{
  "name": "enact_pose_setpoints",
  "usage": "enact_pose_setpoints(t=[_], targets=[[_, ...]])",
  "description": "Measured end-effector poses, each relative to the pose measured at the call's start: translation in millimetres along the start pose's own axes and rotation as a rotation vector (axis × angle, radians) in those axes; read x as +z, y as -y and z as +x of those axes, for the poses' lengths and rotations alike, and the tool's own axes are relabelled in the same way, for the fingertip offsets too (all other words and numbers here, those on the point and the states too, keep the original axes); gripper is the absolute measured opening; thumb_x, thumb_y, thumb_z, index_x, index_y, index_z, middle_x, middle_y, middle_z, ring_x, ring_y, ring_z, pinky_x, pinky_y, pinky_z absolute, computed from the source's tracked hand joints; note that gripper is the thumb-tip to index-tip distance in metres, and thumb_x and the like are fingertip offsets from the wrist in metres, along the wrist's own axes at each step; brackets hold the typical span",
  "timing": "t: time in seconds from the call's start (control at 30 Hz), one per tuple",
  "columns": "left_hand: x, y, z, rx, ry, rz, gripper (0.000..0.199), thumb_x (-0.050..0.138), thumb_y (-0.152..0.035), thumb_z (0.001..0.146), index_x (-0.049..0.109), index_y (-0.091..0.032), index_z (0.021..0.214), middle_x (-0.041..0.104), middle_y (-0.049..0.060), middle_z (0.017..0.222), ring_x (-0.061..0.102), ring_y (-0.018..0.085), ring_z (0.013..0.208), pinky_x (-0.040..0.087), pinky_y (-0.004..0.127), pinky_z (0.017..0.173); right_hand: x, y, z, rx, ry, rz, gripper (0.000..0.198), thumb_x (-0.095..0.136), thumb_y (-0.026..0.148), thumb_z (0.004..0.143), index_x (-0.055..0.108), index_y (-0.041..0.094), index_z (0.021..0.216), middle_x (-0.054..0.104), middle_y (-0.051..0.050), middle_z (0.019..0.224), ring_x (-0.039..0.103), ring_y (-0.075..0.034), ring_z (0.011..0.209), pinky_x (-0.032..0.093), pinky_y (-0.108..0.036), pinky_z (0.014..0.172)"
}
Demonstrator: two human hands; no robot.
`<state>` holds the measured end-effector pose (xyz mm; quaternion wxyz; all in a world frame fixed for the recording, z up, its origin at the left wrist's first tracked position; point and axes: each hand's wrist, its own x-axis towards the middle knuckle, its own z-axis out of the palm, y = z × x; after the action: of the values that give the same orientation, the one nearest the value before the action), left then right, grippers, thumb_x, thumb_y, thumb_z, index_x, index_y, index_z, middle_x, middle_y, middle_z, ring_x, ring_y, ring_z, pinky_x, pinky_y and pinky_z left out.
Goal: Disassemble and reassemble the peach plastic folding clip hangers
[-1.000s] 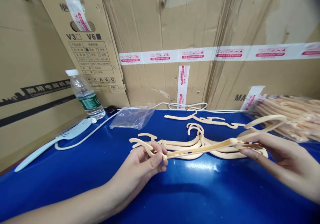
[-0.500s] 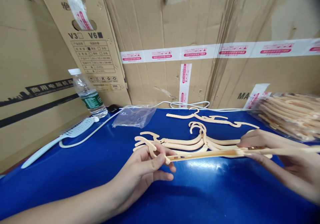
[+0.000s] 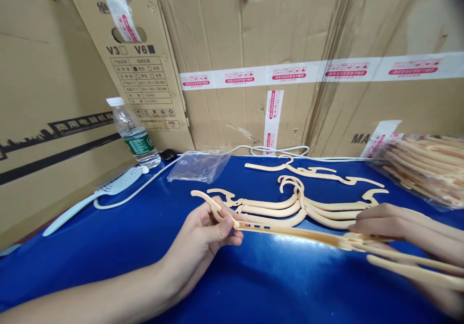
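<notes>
A cream plastic folding hanger stretches between my two hands just above the blue table. My left hand pinches its left end, where a curved hook piece sticks up past the fingers. At the other side my right hand grips the hanger near its middle joint, and thin arms of it run out below the fingers to the right edge. Right behind lie several cream hangers nested together, their hooks pointing up. Farther back, a single hanger rests unfolded on the table.
Wrapped in clear plastic, a pile of hangers sits at the right. A clear bag, a white cable, a pale blue hairbrush and a water bottle occupy the left. Cardboard boxes wall in the back of the blue table.
The hanger between my hands has turned, its right part now lower and its arms swung downward. My right hand has shifted slightly lower. The whole view has moved a little.
</notes>
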<state>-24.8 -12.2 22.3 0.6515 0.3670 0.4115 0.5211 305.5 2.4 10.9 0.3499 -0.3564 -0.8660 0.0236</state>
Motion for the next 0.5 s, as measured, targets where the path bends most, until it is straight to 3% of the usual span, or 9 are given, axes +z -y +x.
enact_pose_setpoints(t=[0.17,0.3,0.43,0.5], targets=[[1.3,-0.8,3.7,0.059,-0.078,0.015,0.039,0.092,-0.025,0.058,0.054,-0.014,0.065,0.060,-0.002,0.063,0.055,0.008,0.052,0.048,0.016,0.049,5.6,7.5,-8.5,0.067,-0.010,-0.042,0.033,0.061,0.030,0.085,0.059,0.046,0.115,0.073,0.001,0.098,0.072,-0.030,0.085,0.064,-0.036,0.073],[1.3,0.0,5.5,0.064,-0.086,0.029,0.041,0.093,-0.030,0.057,0.056,-0.015,0.065,0.061,-0.001,0.062,0.057,0.009,0.055,0.049,0.016,0.052,7.0,9.0,-8.9,0.140,0.006,0.001,0.027,0.061,0.035,0.086,0.062,0.044,0.111,0.073,0.000,0.095,0.072,-0.030,0.081,0.064,-0.033,0.065],[2.9,-0.6,5.1,0.098,-0.086,0.024,0.037,0.092,-0.031,0.061,0.059,-0.014,0.069,0.064,0.000,0.069,0.063,0.011,0.066,0.053,0.016,0.060,8.4,6.3,-7.6,0.335,0.030,0.162,0.025,0.063,0.042,0.085,0.065,0.040,0.109,0.072,-0.001,0.093,0.068,-0.023,0.062,0.058,-0.027,0.048],[4.7,-0.8,2.5,0.100,-0.089,0.021,0.034,0.089,-0.032,0.065,0.063,-0.015,0.077,0.068,0.002,0.076,0.065,0.012,0.070,0.054,0.017,0.063,8.6,4.0,-5.7,0.393,-0.050,0.187,0.027,0.065,0.047,0.083,0.068,0.036,0.108,0.071,-0.002,0.084,0.062,-0.019,0.050,0.052,-0.024,0.039]])
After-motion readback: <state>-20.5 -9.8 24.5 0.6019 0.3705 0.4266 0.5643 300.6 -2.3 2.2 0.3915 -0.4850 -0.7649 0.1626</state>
